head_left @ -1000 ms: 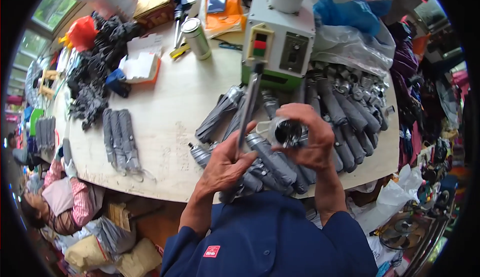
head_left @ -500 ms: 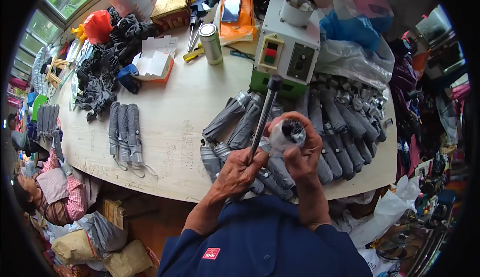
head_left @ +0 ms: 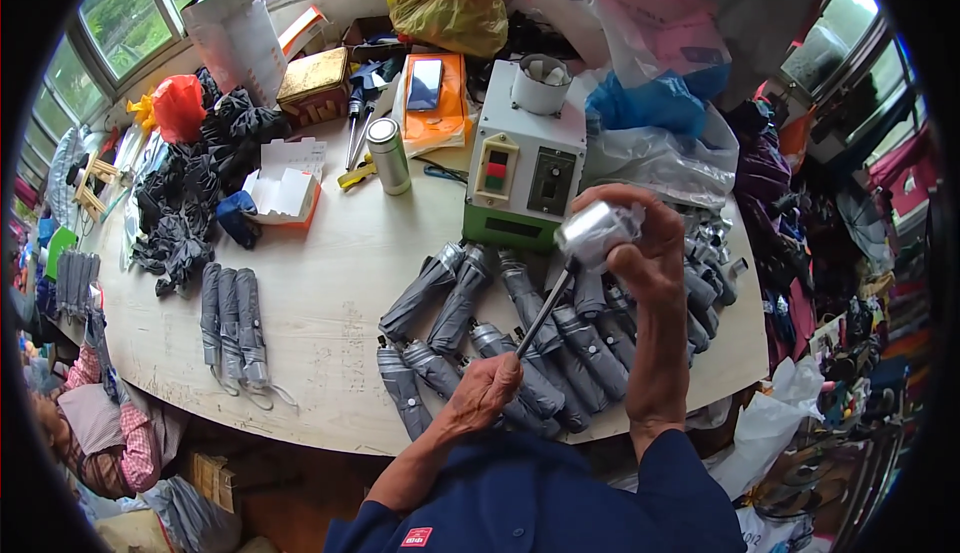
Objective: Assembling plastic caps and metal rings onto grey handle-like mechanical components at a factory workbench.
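Observation:
My left hand [head_left: 490,385] is closed around a thin metal rod [head_left: 544,314] with a black tip, which slants up to the right. In my raised right hand [head_left: 645,238] is a shiny silver cylindrical cap [head_left: 590,230], partly covered in clear plastic film. The rod's black tip meets the cap's lower edge in the picture; whether they touch I cannot tell. Beneath my hands lie several folded grey umbrellas [head_left: 590,351] with silver ends, side by side on the table. The lower end of the rod is hidden by my left hand.
Behind the umbrellas stands a grey-and-green machine [head_left: 520,158] with red and green buttons. Loose silver caps [head_left: 708,243] lie at the right. Three grey umbrellas [head_left: 234,323], a metal flask [head_left: 388,157] and an open white box [head_left: 285,193] stand further left. A co-worker [head_left: 110,423] sits at the far left.
My right hand has lifted and turned the silver cap, so its side shows now. The rod has tilted to the right, its black tip now at the cap. The view has shifted.

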Demonstrator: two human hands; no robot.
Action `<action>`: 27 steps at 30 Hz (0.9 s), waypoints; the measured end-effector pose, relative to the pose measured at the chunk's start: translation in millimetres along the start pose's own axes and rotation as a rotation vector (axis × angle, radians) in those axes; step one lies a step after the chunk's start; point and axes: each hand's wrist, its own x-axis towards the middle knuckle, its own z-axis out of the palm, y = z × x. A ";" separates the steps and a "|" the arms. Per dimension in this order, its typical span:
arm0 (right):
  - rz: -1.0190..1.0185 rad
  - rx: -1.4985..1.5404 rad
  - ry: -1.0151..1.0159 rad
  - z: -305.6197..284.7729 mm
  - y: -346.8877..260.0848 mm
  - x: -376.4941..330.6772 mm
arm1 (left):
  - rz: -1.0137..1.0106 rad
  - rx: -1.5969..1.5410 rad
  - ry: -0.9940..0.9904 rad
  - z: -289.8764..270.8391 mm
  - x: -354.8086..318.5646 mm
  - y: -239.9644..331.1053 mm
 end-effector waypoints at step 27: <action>0.348 0.022 0.071 87.0 35.7 -40.0 | 0.061 0.023 0.240 5.3 -2.7 -5.0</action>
